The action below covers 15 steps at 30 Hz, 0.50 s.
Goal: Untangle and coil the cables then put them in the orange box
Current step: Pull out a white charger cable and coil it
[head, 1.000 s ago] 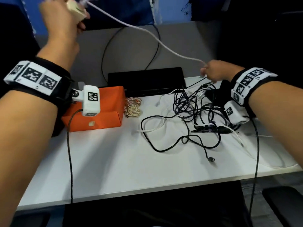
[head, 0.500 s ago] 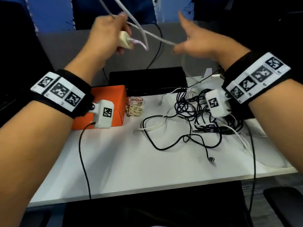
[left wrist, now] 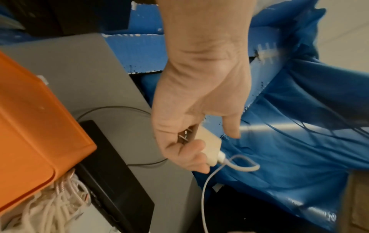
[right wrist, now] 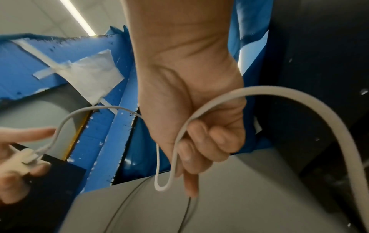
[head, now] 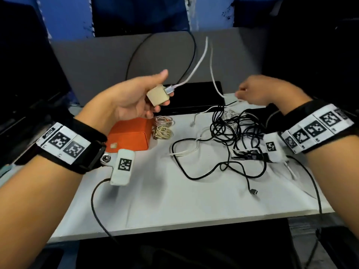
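Note:
My left hand [head: 136, 100] holds a cream charger block [head: 157, 95] [left wrist: 209, 147] above the orange box [head: 129, 137], its prongs against my palm. A white cable [head: 198, 65] is plugged into the block, loops up and comes down to my right hand [head: 258, 92]. That hand's curled fingers [right wrist: 201, 141] grip the white cable [right wrist: 179, 138] over the back of the table. A tangle of black and white cables [head: 239, 133] lies on the white table [head: 174, 200] under the right hand. Two coiled cables [head: 163, 127] sit beside the box.
A flat black device [head: 194, 98] lies at the table's back edge against a grey partition [head: 97, 61]. A loose black cable end [head: 253, 191] reaches toward the front. The wrist cameras' black leads hang over the table's front edge.
Both hands have come down from high up. The left hand turned palm-up with the charger block; the right hand, spread half a second ago, has closed on the white cable lower at the right.

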Each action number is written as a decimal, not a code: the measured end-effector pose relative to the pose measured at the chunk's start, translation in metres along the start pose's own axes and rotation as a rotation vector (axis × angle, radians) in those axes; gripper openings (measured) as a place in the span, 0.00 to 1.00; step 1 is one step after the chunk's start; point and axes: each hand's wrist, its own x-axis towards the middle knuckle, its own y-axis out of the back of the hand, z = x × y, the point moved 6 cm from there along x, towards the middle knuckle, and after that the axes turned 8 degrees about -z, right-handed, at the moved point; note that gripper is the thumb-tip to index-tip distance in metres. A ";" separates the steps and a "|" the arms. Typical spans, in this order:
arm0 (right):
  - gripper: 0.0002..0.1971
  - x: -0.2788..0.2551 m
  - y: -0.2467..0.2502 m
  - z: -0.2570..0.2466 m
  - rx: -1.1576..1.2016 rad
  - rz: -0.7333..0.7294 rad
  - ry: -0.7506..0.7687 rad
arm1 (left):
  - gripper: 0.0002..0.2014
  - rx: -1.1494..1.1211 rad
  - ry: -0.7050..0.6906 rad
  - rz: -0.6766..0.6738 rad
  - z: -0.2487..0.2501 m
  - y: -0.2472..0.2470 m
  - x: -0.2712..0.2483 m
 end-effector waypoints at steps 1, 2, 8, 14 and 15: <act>0.18 -0.006 0.000 0.004 -0.082 0.018 -0.068 | 0.22 0.015 -0.022 -0.009 -0.001 -0.001 -0.002; 0.18 -0.013 0.003 0.003 -0.140 0.073 -0.117 | 0.19 0.037 -0.039 -0.012 -0.001 -0.003 -0.004; 0.29 -0.096 0.048 -0.093 0.069 0.739 0.282 | 0.18 0.050 -0.045 0.026 -0.010 -0.033 -0.012; 0.18 -0.081 -0.007 -0.146 -0.205 0.366 0.607 | 0.18 0.053 -0.062 -0.015 -0.028 -0.047 -0.029; 0.18 -0.080 -0.009 -0.142 -0.180 0.337 0.622 | 0.18 0.042 -0.049 -0.020 -0.033 -0.043 -0.033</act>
